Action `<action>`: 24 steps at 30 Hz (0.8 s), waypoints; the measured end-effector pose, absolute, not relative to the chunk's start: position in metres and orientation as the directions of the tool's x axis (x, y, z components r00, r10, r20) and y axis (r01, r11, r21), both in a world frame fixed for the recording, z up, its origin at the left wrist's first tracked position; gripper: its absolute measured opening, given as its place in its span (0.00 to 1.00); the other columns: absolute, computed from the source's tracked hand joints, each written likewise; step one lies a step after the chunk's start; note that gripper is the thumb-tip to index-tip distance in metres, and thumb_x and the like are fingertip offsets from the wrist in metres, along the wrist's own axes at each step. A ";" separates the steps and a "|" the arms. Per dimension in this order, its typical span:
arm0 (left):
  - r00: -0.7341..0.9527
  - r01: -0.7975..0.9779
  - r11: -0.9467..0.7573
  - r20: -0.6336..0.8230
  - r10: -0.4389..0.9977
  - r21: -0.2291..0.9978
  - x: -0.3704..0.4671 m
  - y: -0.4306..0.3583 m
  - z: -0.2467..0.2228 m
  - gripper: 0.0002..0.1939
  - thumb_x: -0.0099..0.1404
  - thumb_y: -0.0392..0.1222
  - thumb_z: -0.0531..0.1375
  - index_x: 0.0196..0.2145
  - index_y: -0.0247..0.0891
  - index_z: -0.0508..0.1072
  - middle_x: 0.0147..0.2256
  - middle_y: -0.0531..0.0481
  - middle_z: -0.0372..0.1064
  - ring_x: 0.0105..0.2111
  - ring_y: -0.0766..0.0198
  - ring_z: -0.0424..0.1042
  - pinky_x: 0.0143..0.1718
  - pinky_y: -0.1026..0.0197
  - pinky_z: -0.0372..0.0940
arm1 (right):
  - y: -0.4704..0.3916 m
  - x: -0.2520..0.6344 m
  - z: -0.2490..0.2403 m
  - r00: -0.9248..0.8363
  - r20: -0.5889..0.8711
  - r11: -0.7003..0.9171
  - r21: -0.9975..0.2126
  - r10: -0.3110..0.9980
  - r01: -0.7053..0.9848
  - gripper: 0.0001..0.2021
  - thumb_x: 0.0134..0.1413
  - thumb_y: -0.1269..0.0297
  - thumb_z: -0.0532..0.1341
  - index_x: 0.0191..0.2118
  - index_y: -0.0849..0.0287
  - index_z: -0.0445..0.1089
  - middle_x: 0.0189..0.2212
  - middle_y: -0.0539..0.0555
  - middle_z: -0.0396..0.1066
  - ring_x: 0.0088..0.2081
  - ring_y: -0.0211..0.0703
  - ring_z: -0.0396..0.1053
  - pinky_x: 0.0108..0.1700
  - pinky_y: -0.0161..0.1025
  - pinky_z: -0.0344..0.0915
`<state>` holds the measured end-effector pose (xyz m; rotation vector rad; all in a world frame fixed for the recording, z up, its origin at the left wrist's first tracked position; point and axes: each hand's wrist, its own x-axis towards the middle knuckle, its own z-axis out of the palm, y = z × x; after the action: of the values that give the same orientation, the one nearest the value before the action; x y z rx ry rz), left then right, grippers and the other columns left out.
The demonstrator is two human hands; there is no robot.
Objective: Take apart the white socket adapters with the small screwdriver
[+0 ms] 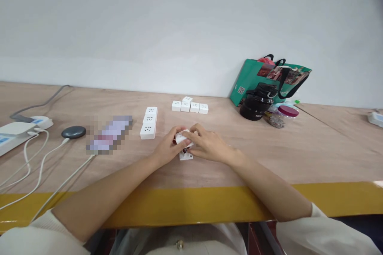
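Note:
Near the middle of the table, my left hand point(171, 146) and my right hand point(209, 143) close around a white plastic socket cover point(181, 137) from both sides. Just below it, partly under my fingers, is a white socket base point(186, 155) with dark parts showing. Whether the two pieces touch is hidden by my fingers. To the left of my hands stands a column of white sockets point(148, 130). Farther back lies a row of several more white sockets point(185, 106), with one behind the row.
On the left are a blurred phone point(110, 134), a dark round puck point(73, 132), a power strip point(18, 128) and white cables point(44, 159). A green bag point(245, 79), a black flask point(257, 103) and a red-lidded jar point(288, 111) stand at the back right. Yellow edging point(185, 205) runs along the table front.

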<state>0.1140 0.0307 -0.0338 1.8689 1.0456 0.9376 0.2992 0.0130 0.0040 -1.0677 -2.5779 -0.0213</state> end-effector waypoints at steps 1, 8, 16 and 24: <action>0.386 0.306 -0.344 0.215 0.897 0.888 0.115 0.032 -0.033 0.24 0.61 0.55 0.56 0.50 0.41 0.59 0.48 0.48 0.64 0.46 0.56 0.67 0.46 0.54 0.64 | 0.014 0.296 0.000 -0.632 0.337 0.692 -0.091 0.698 0.716 0.20 0.53 0.64 0.56 0.53 0.55 0.59 0.45 0.58 0.60 0.30 0.38 0.63 0.26 0.34 0.60; 0.407 0.437 -0.432 0.255 0.877 0.789 0.115 0.031 -0.033 0.37 0.60 0.58 0.55 0.61 0.43 0.45 0.60 0.42 0.47 0.58 0.50 0.53 0.53 0.48 0.57 | 0.047 0.306 -0.005 -0.150 0.348 0.350 -0.634 0.925 0.689 0.07 0.48 0.69 0.60 0.36 0.56 0.68 0.36 0.53 0.68 0.37 0.42 0.65 0.32 0.33 0.58; 0.665 0.614 -0.672 0.187 0.723 0.414 0.104 0.033 -0.045 0.22 0.62 0.50 0.57 0.52 0.42 0.64 0.51 0.44 0.62 0.51 0.51 0.61 0.51 0.49 0.57 | 0.103 0.371 -0.025 0.272 -0.254 -0.341 -0.872 0.928 0.350 0.11 0.55 0.63 0.58 0.25 0.64 0.65 0.18 0.49 0.63 0.19 0.33 0.59 0.21 0.32 0.55; 0.588 0.696 -0.623 0.214 0.780 0.357 0.111 0.076 -0.046 0.23 0.65 0.48 0.52 0.56 0.41 0.59 0.52 0.45 0.60 0.53 0.53 0.59 0.52 0.51 0.56 | 0.122 0.385 -0.039 0.273 -0.444 -0.478 -0.875 0.853 0.073 0.15 0.58 0.60 0.55 0.48 0.62 0.63 0.44 0.56 0.66 0.41 0.42 0.68 0.41 0.45 0.68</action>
<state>0.1114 0.0759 -0.0461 2.5837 1.2220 0.5177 0.3846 0.1218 -0.0389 -1.7735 -0.8447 1.2798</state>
